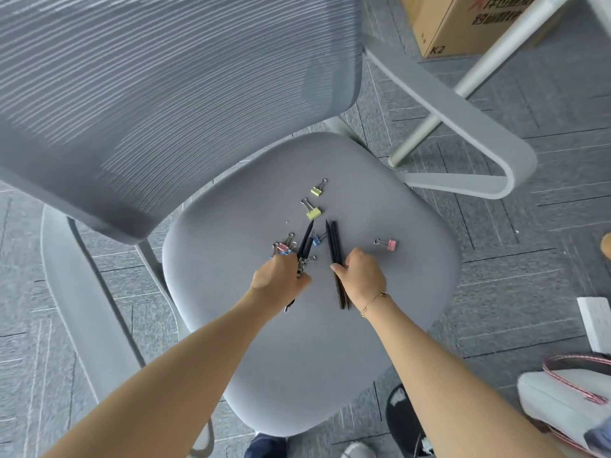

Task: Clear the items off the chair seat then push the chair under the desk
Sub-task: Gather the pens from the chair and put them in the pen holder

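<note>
Your two bare forearms reached up from the lower frame toward its centre; your left hand (276, 276) and right hand (362, 272) were both curled closed, knuckles up, close together.

A cardboard box (463, 24) with red and black print and the mark "K2" stands on the grey patterned carpet (545, 226) at the top right. A white bag (562, 398) with pink striped handles lies on the carpet at the lower right edge. Just above it rests a white flat block (595, 325), partly cut off by the frame.
</note>
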Motion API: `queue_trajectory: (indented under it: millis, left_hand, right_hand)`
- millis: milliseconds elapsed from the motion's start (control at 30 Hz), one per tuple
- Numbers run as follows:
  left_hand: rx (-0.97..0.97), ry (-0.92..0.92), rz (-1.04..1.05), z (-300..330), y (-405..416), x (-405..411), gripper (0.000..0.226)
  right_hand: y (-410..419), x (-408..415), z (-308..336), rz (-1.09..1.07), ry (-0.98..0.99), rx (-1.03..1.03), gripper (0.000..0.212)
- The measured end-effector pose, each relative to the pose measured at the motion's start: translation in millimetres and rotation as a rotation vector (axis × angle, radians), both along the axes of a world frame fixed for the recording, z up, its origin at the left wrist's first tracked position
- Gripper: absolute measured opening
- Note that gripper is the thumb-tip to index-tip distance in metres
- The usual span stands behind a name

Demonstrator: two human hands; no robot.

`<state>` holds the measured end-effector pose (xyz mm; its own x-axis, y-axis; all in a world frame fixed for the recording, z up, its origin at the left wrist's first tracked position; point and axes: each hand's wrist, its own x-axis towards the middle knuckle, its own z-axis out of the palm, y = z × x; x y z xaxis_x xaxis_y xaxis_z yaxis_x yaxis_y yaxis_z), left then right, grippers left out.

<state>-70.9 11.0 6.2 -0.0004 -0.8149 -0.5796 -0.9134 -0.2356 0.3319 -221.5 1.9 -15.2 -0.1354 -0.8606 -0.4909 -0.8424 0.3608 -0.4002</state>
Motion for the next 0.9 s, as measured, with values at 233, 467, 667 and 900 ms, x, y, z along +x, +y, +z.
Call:
queue_trajectory:
  millis: [233, 467, 667, 900]
  left_hand:
    - [0.06, -0.03, 0.009, 17, 5, 22, 0.024]
    - [0.175, 0.007, 0.158, 38, 14, 25, 0.028]
    - [0.134, 0.061, -0.009, 79, 22, 11, 0.021]
    - [0.157, 0.072, -0.178, 179, 28, -34, 0.044]
  right_hand:
    - [6, 15, 6, 0.165, 0.143, 0.165, 0.013]
    - [23, 10, 25, 0.19, 0.09, 0.232, 0.011]
    - [41, -29, 85, 0.197, -0.021, 0.137, 0.011]
    - [85, -82, 189, 0.089, -0.045, 0.081, 0.016]
